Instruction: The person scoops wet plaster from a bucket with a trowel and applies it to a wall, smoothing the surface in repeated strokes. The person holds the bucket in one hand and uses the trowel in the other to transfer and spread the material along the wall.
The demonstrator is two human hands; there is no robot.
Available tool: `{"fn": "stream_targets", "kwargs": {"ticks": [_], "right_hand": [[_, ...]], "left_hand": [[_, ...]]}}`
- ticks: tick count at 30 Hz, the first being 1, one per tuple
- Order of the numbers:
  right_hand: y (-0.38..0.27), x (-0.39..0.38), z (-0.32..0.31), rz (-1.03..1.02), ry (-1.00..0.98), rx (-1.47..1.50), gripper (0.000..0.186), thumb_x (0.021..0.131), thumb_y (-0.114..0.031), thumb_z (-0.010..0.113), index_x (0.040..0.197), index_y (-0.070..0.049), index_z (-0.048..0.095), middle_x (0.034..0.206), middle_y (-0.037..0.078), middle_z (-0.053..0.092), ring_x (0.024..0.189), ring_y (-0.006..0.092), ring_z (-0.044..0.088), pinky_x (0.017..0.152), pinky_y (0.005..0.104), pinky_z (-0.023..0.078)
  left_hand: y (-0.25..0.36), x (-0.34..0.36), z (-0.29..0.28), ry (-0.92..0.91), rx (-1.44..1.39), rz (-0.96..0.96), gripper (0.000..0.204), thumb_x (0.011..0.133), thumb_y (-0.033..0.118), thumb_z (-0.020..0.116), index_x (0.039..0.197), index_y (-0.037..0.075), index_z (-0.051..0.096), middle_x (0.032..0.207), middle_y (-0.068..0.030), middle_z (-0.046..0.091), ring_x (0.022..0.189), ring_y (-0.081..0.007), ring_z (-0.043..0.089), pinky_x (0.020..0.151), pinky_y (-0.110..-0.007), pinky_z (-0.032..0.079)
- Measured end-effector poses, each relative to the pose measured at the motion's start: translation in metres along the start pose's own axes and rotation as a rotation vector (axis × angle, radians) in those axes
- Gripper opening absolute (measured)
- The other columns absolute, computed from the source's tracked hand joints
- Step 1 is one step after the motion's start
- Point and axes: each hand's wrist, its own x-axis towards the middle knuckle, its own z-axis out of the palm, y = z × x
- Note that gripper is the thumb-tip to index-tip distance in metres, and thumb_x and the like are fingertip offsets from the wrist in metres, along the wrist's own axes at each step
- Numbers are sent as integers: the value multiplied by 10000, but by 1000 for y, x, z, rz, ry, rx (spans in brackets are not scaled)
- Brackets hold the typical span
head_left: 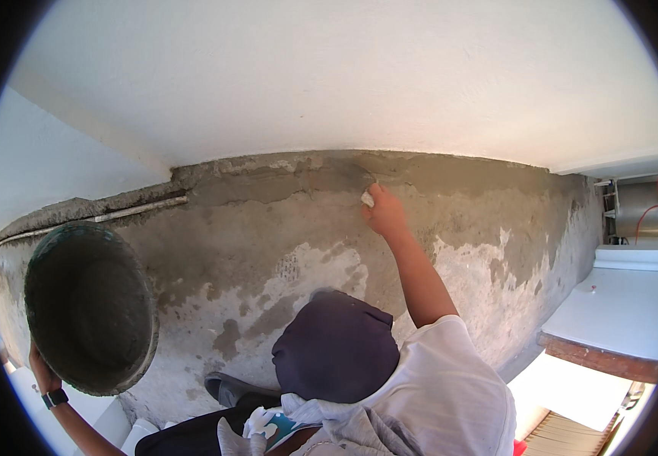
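Observation:
At the far left, my left hand (42,370), with a black watch on the wrist, grips the lower side of a large round bucket (93,308). Dark grey cement residue coats the bucket's inside, and its mouth faces up toward me. Part of my fingers is hidden by the bucket's wall. My right hand is out of view. In front of me a crouching person in a dark cap (336,346) and a white shirt reaches out an arm. That person's hand (384,215) closes on a tool with a whitish handle at the wet grey mortar strip (268,186); the tool's blade is hard to make out.
A white wall (344,83) rises behind the mortar strip. A thin pale pipe (143,207) runs along its base at left. The rough concrete floor (466,273) is patchy with damp. To the right are a white slab (625,300) with a brown edge and a metal drum (640,209).

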Motion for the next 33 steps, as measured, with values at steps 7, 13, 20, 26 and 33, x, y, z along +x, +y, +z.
{"fn": "stream_targets", "kwargs": {"ticks": [7,13,20,26,33], "right_hand": [[33,0,-15,137,114,56,290,787,-150,712,1027,-84,563,1001,187,638,936,434,628,778,506,506],[-8,-6,26,2,105,43,323,805,-194,716,1048,-88,530,1036,183,640,910,434,640,758,524,514],[-14,-11,9,-6,76,102,270,797,-149,680,1005,-75,525,1034,186,618,883,435,637,740,518,518],[-22,-11,17,39,14,61,272,800,-149,668,1027,-95,528,1054,173,617,891,429,648,731,515,522],[7,-40,5,252,281,125,399,820,-182,708,1169,-53,563,1074,186,662,896,422,666,759,483,537]], "left_hand": [[4,-10,16,157,-126,-69,458,1088,287,425,1427,-5,519,1365,-126,625,1198,-249,628,1026,-374,517],[12,-4,30,92,-77,-64,490,1084,334,436,1432,-1,519,1383,-121,616,1231,-250,605,1051,-373,489],[22,5,63,4,-103,-33,471,1083,313,428,1421,2,530,1368,-125,626,1219,-248,613,1048,-369,492],[42,4,77,1,37,-53,415,1071,289,419,1327,13,593,1283,-115,670,1158,-244,643,1016,-368,511],[50,-5,89,22,28,-96,386,1068,292,404,1249,35,628,1201,-86,698,1090,-230,662,959,-362,529]]}}
